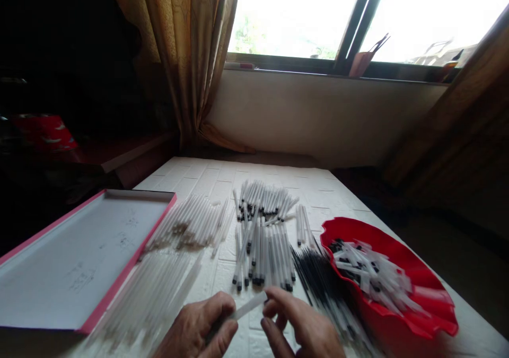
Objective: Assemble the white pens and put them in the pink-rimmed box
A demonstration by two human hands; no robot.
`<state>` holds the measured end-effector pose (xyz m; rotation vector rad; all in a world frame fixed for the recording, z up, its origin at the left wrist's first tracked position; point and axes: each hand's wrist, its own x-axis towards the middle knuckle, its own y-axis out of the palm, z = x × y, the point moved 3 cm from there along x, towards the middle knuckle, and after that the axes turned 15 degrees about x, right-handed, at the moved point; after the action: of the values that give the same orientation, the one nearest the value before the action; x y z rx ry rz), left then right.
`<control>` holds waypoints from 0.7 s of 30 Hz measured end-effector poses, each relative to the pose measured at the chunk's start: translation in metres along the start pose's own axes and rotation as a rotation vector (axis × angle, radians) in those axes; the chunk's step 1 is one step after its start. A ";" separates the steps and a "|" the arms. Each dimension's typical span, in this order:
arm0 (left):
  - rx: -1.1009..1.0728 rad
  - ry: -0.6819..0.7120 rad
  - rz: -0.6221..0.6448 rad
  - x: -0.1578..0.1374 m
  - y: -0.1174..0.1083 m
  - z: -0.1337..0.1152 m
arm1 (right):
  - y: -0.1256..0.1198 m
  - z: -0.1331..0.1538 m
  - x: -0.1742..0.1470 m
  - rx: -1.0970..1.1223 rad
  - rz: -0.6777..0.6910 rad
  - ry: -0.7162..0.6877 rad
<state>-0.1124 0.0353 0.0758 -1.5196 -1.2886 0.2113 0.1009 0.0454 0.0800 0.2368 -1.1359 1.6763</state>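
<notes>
Between my two hands, close to the front of the table, a translucent white pen barrel (pixel 250 305) slants up to the right. My left hand (pixel 202 323) pinches its lower end with thumb and forefinger. The curled fingers of my right hand (pixel 300 321) close on the upper end, where a small dark bit shows; blur hides what it is. Just beyond lie clear pen barrels with black ends (pixel 264 254), in a near and a far group. Black pen refills (pixel 318 273) lie in a bundle beside my right hand. Plain clear barrels (pixel 155 278) are heaped on the left.
A red wavy-rimmed bowl (pixel 431 294) on the right holds translucent pen caps (pixel 371 273) and black bits. At the left lies a shallow pink-edged box lid (pixel 95 252) with handwriting. The white brick-patterned table (pixel 222 175) reaches toward a wall below a bright window (pixel 294 18).
</notes>
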 end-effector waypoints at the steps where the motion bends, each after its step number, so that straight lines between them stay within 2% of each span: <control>1: 0.043 0.027 -0.008 0.000 0.002 0.000 | -0.006 0.000 0.004 0.028 -0.025 0.007; 4: 0.145 0.095 -0.018 0.001 0.004 -0.003 | -0.010 -0.001 0.009 0.052 0.006 -0.001; 7: 0.262 0.149 -0.048 0.003 0.001 -0.007 | -0.001 -0.006 0.004 0.124 0.104 0.086; 10: 0.361 0.192 -0.105 0.004 -0.002 -0.011 | 0.006 -0.012 -0.004 0.303 0.192 0.320; 13: 0.428 0.228 -0.159 0.004 -0.004 -0.014 | 0.005 -0.011 -0.008 0.506 0.417 0.580; 15: 0.462 0.244 -0.192 0.005 -0.007 -0.018 | 0.000 -0.008 -0.005 0.542 0.521 0.662; 18: 0.517 0.305 -0.262 0.007 -0.012 -0.025 | -0.007 -0.007 -0.001 0.427 0.571 0.649; 21: 0.562 0.352 -0.294 0.007 -0.014 -0.029 | -0.009 -0.009 -0.003 0.258 0.577 0.488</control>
<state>-0.0977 0.0216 0.1020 -0.8340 -1.0380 0.0964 0.1129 0.0510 0.0785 -0.3630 -0.6426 2.2292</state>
